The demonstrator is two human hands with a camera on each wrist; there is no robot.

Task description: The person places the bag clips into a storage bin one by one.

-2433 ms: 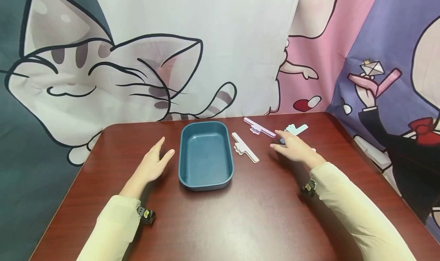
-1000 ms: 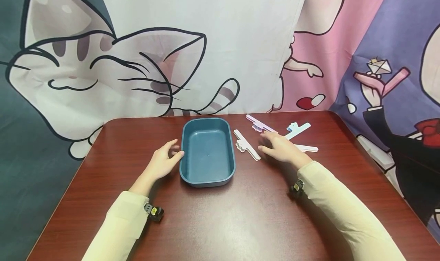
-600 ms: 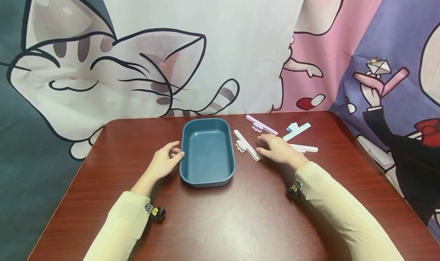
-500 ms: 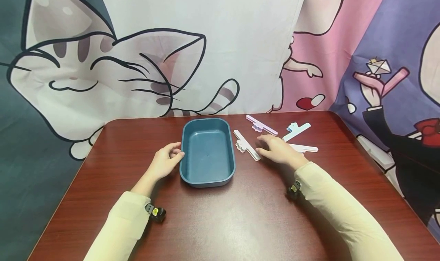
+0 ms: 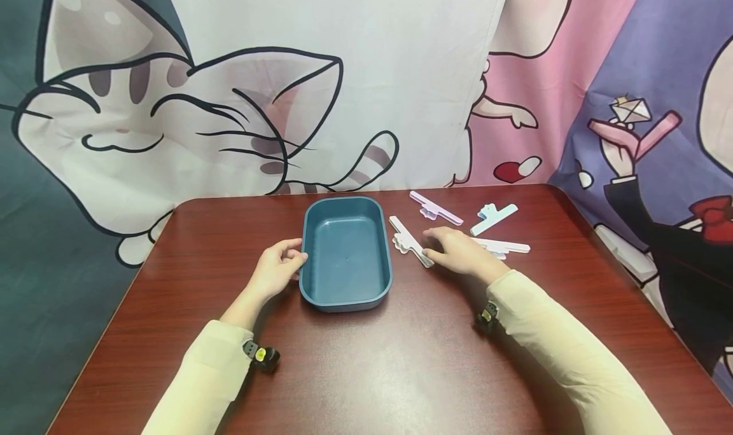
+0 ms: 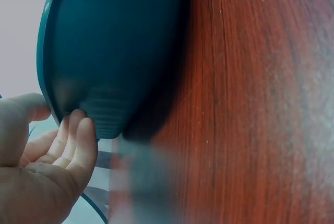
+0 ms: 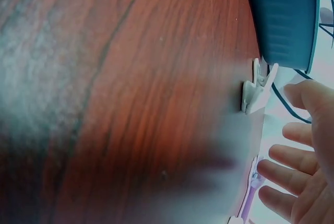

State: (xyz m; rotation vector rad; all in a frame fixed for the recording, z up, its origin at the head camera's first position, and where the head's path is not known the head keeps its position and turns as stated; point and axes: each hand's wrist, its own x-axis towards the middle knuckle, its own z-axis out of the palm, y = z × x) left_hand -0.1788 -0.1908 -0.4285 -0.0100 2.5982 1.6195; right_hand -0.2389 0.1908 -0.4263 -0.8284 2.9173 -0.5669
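A blue-green plastic tub [image 5: 346, 304] stands on the table, with nothing inside. At its left side my left hand [image 5: 273, 271] pinches the rim, the thumb at the edge and the fingers against the outer wall, as the left wrist view shows. My right hand [image 5: 462, 253] hovers over the right end of a white bag clip [image 5: 404, 236], fingers relaxed and spread. In the right wrist view that white clip [image 7: 255, 92] lies beside the tub, apart from the fingers. Behind the right hand lie a purple bag clip [image 5: 436, 208], a light blue one [image 5: 495, 219] and another whitish one [image 5: 511, 247], partly hidden.
The reddish-brown wooden table [image 5: 355, 371] ends at the back against a hanging cartoon cloth [image 5: 424, 91]. A small black camera [image 5: 266, 357] sits on the left wrist, and another camera [image 5: 487, 317] on the right.
The left hand has moved right to the tub and taken hold of its rim. The right hand has moved left, from beside the blue clip to the white clip. The tub and clips stay put.
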